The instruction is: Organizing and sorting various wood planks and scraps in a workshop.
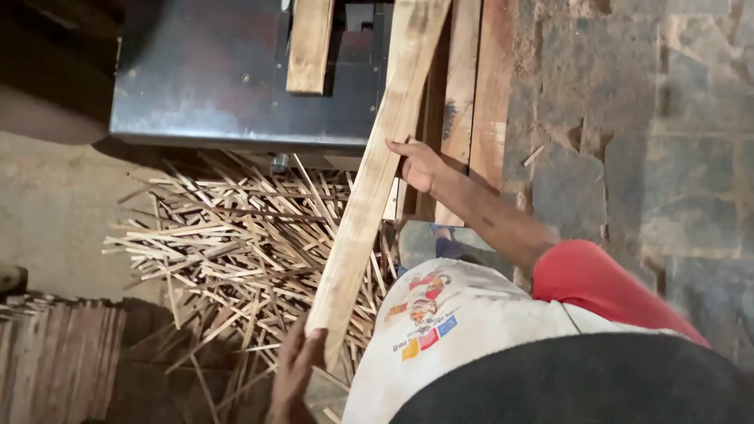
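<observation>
A long pale wooden plank (375,169) runs diagonally from the dark machine table (204,78) down toward my body. My left hand (294,369) grips its near end at the bottom of the head view. Partway up, my right hand (418,163) rests against the plank's right edge, fingers curled around it. The plank's far end lies over the machine table. My white printed shirt with red sleeve fills the lower right.
A short board (309,43) lies on the machine table. More planks (475,94) lean to the right of the held one. A heap of thin wood offcut strips (236,243) covers the floor below the machine. Stacked boards (55,357) sit lower left. Stone paving lies right.
</observation>
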